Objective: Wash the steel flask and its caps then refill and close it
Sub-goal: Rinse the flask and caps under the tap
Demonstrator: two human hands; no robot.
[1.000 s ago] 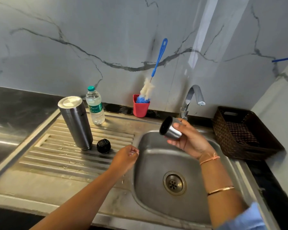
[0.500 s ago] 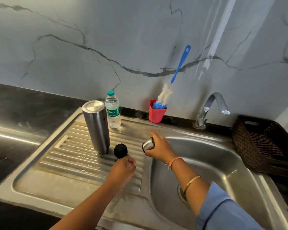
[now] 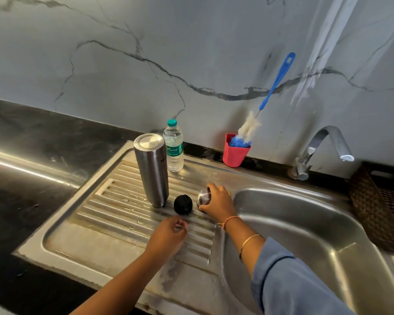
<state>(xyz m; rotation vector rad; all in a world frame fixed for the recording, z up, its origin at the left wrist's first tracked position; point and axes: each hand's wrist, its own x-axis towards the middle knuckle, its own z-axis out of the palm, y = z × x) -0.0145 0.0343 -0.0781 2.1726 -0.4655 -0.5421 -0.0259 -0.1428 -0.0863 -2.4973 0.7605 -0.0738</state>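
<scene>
The steel flask (image 3: pixel 152 170) stands upside down on the ribbed drainboard (image 3: pixel 114 208). A black inner cap (image 3: pixel 183 205) lies just right of its base. My right hand (image 3: pixel 217 202) grips the steel cup cap (image 3: pixel 204 198) from above, holding it down on the drainboard beside the black cap. My left hand (image 3: pixel 168 234) hovers over the drainboard in front of the black cap, fingers loosely curled and holding nothing.
A plastic water bottle (image 3: pixel 173 145) stands behind the flask. A red cup (image 3: pixel 234 153) holds a blue-handled bottle brush (image 3: pixel 268 94) by the wall. The tap (image 3: pixel 321 148) and sink basin (image 3: pixel 305 235) lie to the right, a woven basket (image 3: pixel 378 205) beyond.
My right hand carried the steel cup cap from over the basin leftward and down onto the drainboard next to the black cap. My left hand stayed near the drainboard's front.
</scene>
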